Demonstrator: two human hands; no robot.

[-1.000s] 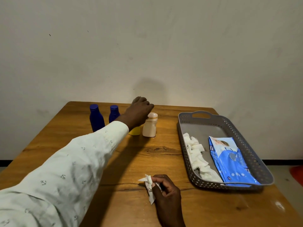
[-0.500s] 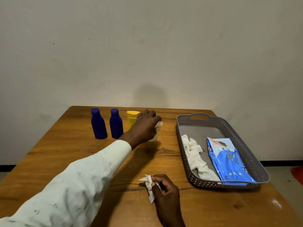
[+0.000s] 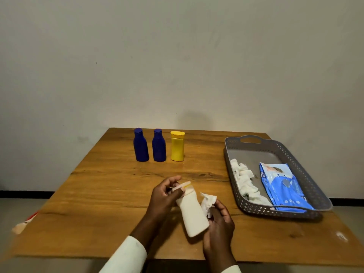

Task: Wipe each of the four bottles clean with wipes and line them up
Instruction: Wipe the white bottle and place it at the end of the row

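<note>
Two dark blue bottles (image 3: 140, 145) (image 3: 159, 146) and a yellow bottle (image 3: 177, 146) stand upright in a row at the far middle of the wooden table (image 3: 110, 194). My left hand (image 3: 164, 196) grips a cream bottle (image 3: 192, 211) near its cap end and holds it tilted above the table's near side. My right hand (image 3: 219, 223) holds a crumpled white wipe (image 3: 207, 203) against the bottle's right side.
A grey perforated tray (image 3: 315, 192) sits at the right, holding several used white wipes (image 3: 245, 180) and a blue wipe pack (image 3: 283, 187). A pale wall rises just behind the table. The table's near edge lies under my wrists.
My left hand took the cream bottle from beside the yellow one and brought it back toward me. The right hand lifted its wipe up to the bottle.
</note>
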